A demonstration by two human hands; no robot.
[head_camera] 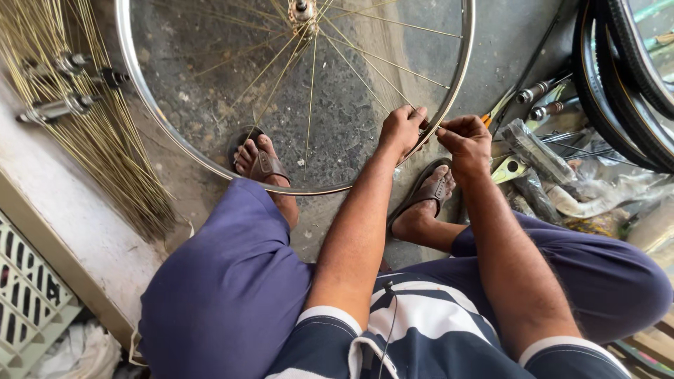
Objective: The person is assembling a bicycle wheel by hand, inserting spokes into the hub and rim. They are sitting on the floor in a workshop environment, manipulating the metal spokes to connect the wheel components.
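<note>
A bicycle wheel rim (140,91) with thin metal spokes and a hub (303,10) stands on the concrete floor between my sandalled feet. My left hand (401,130) grips the rim at its lower right, fingers curled over the edge. My right hand (465,142) is right beside it, fingers pinched on something small at the rim; what it is cannot be made out. My knees in blue trousers frame the bottom of the view.
Bundles of loose spokes (105,140) and hubs (53,109) lie on a ledge at left. A white plastic crate (24,302) sits lower left. Tyres (632,84), tools and plastic-wrapped parts (537,151) are piled at right.
</note>
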